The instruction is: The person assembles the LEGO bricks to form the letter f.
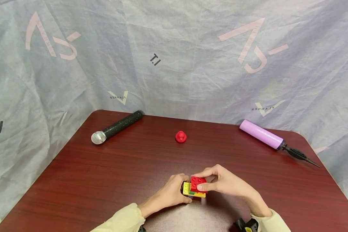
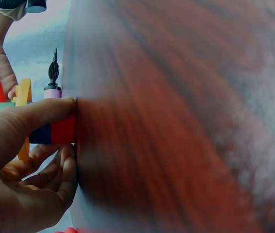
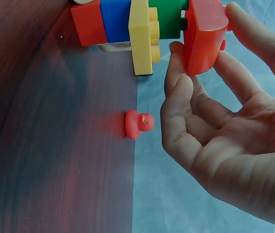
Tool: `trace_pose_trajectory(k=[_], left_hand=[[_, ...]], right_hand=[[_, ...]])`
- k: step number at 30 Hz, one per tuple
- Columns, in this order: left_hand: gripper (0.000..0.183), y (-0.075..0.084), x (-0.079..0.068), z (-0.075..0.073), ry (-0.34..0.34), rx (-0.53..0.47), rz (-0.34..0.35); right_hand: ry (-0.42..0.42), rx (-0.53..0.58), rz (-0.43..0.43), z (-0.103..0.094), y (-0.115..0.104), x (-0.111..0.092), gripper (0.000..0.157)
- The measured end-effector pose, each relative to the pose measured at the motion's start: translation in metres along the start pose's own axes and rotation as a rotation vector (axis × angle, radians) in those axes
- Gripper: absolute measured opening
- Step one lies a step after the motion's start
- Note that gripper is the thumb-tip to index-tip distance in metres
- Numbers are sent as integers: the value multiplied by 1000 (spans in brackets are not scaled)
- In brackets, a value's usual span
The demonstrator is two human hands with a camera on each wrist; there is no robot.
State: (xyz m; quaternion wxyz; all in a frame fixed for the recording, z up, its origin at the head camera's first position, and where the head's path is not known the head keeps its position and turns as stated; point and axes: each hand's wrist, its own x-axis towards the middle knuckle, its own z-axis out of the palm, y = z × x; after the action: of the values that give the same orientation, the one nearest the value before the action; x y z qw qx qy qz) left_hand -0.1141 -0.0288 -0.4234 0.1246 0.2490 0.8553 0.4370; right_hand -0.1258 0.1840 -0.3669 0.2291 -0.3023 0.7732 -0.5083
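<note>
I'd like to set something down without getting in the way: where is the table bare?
Bare patches lie between the microphone and the red duck, between it and the purple pump, and left of the left hand. The near middle is crowded: that hand and the right hand hold the brick stack.

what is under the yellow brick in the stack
Under the yellow brick sits a blue brick, and below that a red brick. The blue brick's top is covered, so any studs there cannot be seen; the left hand hides part of both.
</note>
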Motion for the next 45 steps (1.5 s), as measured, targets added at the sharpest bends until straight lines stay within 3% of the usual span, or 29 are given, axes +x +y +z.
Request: trace_pose_trajectory(k=[12,25,33,45], left_hand=[[39,0,0,0,12,35,8],[39,0,0,-1,12,16,33],[40,-1,1,0,14,5,36],[36,-1,0,0,13,5,30]], right_hand=[[34,-127,47,0,-5,1,37],[37,-129,19,-1,-14,-1,35],[50,-231,52,0,-12,1,32],[49,-211,90,1,-16,1,29]])
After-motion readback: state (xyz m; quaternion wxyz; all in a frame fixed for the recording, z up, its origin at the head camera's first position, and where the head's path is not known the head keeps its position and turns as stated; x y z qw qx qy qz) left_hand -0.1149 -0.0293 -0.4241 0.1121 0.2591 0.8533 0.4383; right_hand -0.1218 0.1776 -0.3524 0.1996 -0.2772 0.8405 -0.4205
